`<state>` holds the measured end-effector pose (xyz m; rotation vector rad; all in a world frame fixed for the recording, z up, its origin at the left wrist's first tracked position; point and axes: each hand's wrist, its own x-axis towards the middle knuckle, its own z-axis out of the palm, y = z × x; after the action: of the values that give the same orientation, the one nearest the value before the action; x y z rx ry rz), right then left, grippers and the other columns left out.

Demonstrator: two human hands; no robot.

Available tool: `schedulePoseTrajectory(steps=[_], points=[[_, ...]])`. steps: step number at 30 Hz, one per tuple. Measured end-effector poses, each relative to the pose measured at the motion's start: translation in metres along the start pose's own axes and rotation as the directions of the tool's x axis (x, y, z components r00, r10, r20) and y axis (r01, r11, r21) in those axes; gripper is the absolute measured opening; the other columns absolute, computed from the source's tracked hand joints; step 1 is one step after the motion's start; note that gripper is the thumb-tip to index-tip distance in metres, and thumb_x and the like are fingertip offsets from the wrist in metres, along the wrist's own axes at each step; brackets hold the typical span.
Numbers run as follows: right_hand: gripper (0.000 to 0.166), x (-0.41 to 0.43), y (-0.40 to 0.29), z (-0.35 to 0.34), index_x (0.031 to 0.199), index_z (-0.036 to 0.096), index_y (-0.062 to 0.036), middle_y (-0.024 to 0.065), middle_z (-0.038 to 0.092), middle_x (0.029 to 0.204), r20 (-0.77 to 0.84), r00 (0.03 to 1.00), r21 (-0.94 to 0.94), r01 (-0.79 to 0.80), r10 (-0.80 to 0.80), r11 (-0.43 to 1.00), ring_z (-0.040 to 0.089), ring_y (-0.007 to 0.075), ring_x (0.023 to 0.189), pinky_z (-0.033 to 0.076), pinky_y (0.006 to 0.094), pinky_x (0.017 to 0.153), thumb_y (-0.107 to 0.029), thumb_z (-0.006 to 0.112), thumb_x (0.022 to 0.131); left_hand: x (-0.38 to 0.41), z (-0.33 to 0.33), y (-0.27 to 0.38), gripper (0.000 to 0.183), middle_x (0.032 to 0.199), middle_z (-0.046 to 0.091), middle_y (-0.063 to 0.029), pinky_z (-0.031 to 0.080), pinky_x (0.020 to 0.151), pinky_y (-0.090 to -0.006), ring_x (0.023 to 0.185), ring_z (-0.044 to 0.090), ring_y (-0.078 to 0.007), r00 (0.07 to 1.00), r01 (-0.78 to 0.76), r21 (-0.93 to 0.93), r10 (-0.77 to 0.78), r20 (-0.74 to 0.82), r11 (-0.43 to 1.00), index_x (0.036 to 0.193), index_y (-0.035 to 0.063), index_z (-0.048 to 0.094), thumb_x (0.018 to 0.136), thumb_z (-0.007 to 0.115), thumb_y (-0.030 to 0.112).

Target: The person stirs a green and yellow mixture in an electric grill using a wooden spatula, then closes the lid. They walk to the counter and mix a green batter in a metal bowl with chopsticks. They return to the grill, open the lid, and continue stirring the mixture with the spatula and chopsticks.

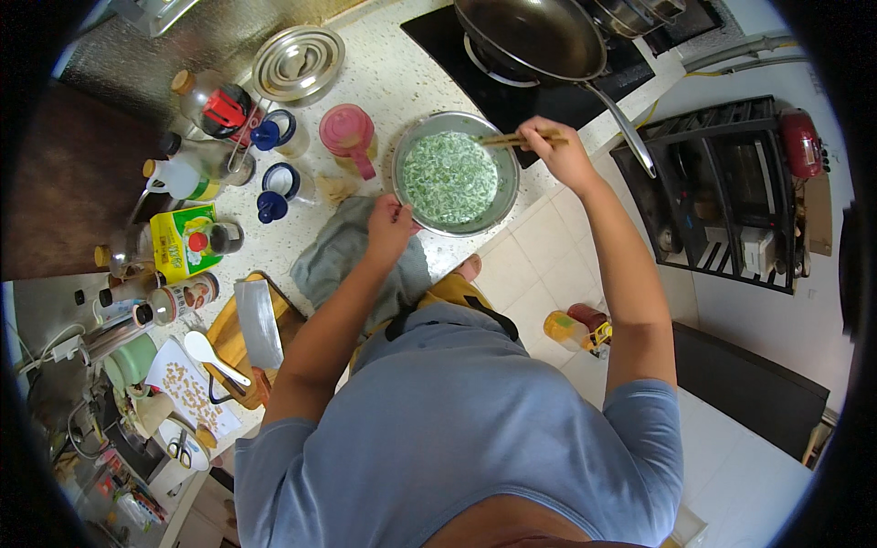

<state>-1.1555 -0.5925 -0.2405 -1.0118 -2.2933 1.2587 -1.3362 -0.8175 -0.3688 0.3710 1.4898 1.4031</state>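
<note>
A round stainless steel bowl (pixel 510 195) stands at the counter's front edge. It holds a pale wet mixture full of chopped greens (pixel 451 177). My left hand (pixel 390 222) pinches the bowl's rim at its lower left. Over the opposite side, my right hand (pixel 553 147) grips a pair of wooden chopsticks (pixel 503 140), whose tips reach into the mixture's edge. A grey-green cloth (pixel 336 253) lies beneath my left forearm, draped at the counter edge beside the bowl.
A wok (pixel 534 34) sits on the black cooktop (pixel 438 41), its handle (pixel 627 130) jutting past the counter. Left stand a pink-lidded jar (pixel 347 130), blue-lidded jars (pixel 281 181) and several bottles. A cleaver (pixel 257 322) rests on a wooden cutting board (pixel 229 329). Bottles (pixel 569 329) stand on the floor.
</note>
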Motion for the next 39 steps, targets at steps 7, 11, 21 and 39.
schedulePoseTrajectory(steps=[7,11,21,39], points=[[0.019,0.005,0.001,-0.015,0.083,0.061,-0.0012,0.0054,0.06,0.07,0.103,0.986,-0.06,-0.124,0.13,0.99,0.056,0.012,0.064,0.045,0.025,0.063,-0.018,0.054,0.089,0.001,0.001,-0.005,0.01,0.082,0.057,-0.004,0.053,0.062,-0.0264,0.066,0.058,-0.0102,1.0,-0.001,0.005,0.001,-0.026,1.0,0.1,0.0037,0.046,0.091,0.05,0.008],[0.019,-0.029,-0.004,-0.019,0.083,0.06,-0.0001,0.0041,0.06,0.071,0.113,0.967,-0.006,-0.23,0.229,0.973,0.058,0.0098,0.067,0.049,0.0232,0.066,-0.015,0.052,0.09,0.003,0.0,-0.011,0.011,0.084,0.057,-0.0033,0.053,0.064,-0.0261,0.067,0.057,-0.0094,1.0,-0.019,-0.038,0.018,-0.007,0.999,0.1,0.0039,0.046,0.092,0.049,0.009],[0.024,0.039,0.007,-0.031,0.085,0.062,0.0016,0.0071,0.064,0.08,-0.025,0.987,0.357,-0.137,0.156,0.924,0.063,0.0109,0.067,0.053,0.021,0.062,-0.02,0.053,0.092,0.001,-0.003,-0.001,0.016,0.087,0.059,-0.0056,0.054,0.066,-0.0279,0.071,0.059,-0.0113,1.0,-0.003,0.018,0.002,0.011,1.0,0.106,0.0033,0.046,0.092,0.049,0.009],[0.02,-0.015,-0.015,0.047,0.094,0.065,-0.0006,0.0153,0.065,0.089,0.131,0.957,-0.057,0.266,-0.257,0.962,0.062,0.0288,0.077,0.049,0.034,0.069,-0.019,0.058,0.087,0.001,-0.003,-0.001,0.012,0.083,0.058,-0.0078,0.056,0.059,-0.028,0.07,0.061,-0.0136,1.0,-0.017,0.036,0.018,-0.023,0.999,0.099,0.0009,0.045,0.089,0.051,0.006]])
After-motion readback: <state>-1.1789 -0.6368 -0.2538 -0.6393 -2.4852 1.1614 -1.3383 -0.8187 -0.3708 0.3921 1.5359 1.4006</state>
